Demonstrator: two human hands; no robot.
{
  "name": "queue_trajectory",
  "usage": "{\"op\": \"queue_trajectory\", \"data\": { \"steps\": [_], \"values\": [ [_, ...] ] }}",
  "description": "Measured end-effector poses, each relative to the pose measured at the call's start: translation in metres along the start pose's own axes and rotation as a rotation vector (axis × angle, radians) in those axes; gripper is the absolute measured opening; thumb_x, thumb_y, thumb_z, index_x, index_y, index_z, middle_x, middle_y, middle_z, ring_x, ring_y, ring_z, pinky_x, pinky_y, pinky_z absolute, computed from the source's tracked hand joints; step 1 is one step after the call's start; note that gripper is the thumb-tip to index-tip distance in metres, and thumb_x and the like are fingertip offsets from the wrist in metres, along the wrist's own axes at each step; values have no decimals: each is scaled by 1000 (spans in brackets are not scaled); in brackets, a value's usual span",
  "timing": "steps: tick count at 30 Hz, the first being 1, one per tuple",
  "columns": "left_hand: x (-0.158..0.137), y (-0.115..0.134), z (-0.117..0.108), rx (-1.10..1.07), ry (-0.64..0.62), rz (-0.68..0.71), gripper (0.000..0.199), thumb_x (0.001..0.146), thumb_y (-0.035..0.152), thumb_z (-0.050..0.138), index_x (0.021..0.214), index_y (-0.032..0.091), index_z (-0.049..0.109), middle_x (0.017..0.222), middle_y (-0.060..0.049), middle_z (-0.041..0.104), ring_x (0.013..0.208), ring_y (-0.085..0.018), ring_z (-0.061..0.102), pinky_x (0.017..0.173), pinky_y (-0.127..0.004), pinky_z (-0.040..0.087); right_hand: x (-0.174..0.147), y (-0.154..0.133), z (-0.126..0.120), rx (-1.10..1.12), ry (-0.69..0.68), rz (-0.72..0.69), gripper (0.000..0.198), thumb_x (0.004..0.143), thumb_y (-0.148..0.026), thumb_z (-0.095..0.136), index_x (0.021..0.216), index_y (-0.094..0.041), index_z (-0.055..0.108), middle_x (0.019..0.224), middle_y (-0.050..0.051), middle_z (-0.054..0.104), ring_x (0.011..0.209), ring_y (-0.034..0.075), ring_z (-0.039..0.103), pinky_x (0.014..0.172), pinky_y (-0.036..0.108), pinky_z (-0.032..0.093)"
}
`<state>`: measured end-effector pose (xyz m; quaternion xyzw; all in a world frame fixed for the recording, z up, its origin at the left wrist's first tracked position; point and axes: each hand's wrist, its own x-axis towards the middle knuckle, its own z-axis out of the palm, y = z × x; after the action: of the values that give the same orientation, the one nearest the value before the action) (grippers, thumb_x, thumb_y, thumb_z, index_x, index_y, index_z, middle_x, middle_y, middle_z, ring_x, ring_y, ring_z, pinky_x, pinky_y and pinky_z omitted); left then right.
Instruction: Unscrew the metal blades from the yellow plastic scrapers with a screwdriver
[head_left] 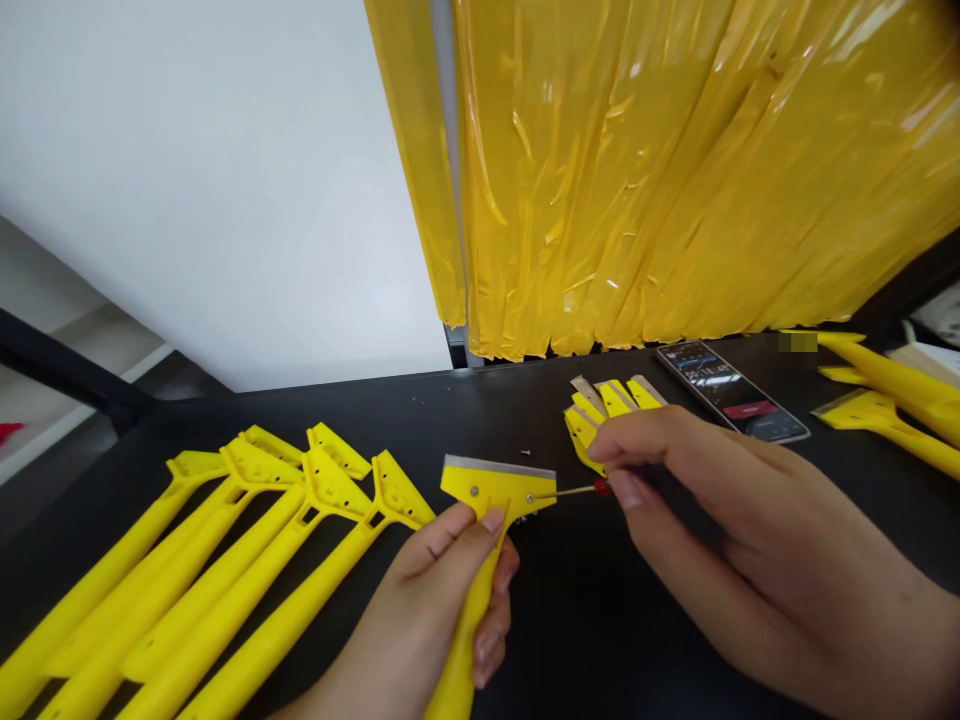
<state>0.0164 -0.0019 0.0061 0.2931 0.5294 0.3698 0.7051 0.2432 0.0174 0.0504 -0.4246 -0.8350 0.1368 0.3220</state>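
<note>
My left hand (442,590) is wrapped round the neck of a yellow scraper (491,492), its wide head turned up and a thin metal blade along the top edge. Two screws show in the head, one on each side. Between the thumb and fingers of my right hand (727,540) is a small screwdriver (577,490) with a red collar; its handle is hidden in the hand. The thin shaft points left, and its tip meets the right screw (530,498). One loose screw (526,452) lies on the table behind the scraper head.
Several yellow scraper handles (255,540) lie side by side at the left. Yellow head plates and blades (619,398) are piled behind my right hand. A phone (735,390) lies farther back, with more yellow scrapers (892,410) at right. Yellow plastic strips (637,180) hang behind the black table (375,400).
</note>
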Motion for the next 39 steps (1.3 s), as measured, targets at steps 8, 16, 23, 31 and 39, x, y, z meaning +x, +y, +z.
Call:
{"op": "queue_trajectory", "data": {
  "steps": [8, 16, 23, 31, 39],
  "values": [
    [0, 1, 2, -2, -3, 5, 31, 98, 44, 67, 81, 21, 55, 69, 3, 56, 46, -7, 39, 45, -21, 36, 0, -3, 0, 22, -34, 23, 28, 99, -13, 52, 122, -30, 51, 102, 1, 69, 88, 21, 71, 78, 37, 57],
    [-2, 1, 1, -16, 1, 9, 30, 98, 44, 67, 83, 21, 56, 74, 3, 57, 48, -7, 39, 45, -21, 34, 3, -3, 0, -46, -11, -44, 31, 99, -14, 53, 127, -26, 54, 110, 6, 74, 98, 25, 75, 84, 38, 62],
    [-3, 1, 1, -12, 2, -1, 28, 98, 44, 67, 85, 21, 57, 75, 3, 58, 48, -7, 39, 45, -21, 34, 2, -1, 1, -53, -18, -34, 32, 99, -15, 53, 128, -27, 53, 114, 6, 74, 101, 26, 74, 83, 39, 62],
    [0, -1, 1, -25, -1, -8, 27, 97, 43, 68, 84, 21, 57, 73, 3, 59, 47, -8, 39, 44, -21, 35, 1, -1, 0, -60, -26, -58, 31, 101, -13, 50, 129, -28, 51, 115, 5, 74, 102, 25, 73, 86, 40, 60],
    [-1, 1, 0, -24, 2, 0, 30, 98, 44, 68, 83, 21, 57, 73, 3, 57, 48, -8, 39, 45, -21, 35, 4, -2, 0, -81, -42, -106, 28, 101, -13, 50, 126, -25, 51, 109, 5, 73, 98, 25, 71, 85, 41, 57]
  ]
}}
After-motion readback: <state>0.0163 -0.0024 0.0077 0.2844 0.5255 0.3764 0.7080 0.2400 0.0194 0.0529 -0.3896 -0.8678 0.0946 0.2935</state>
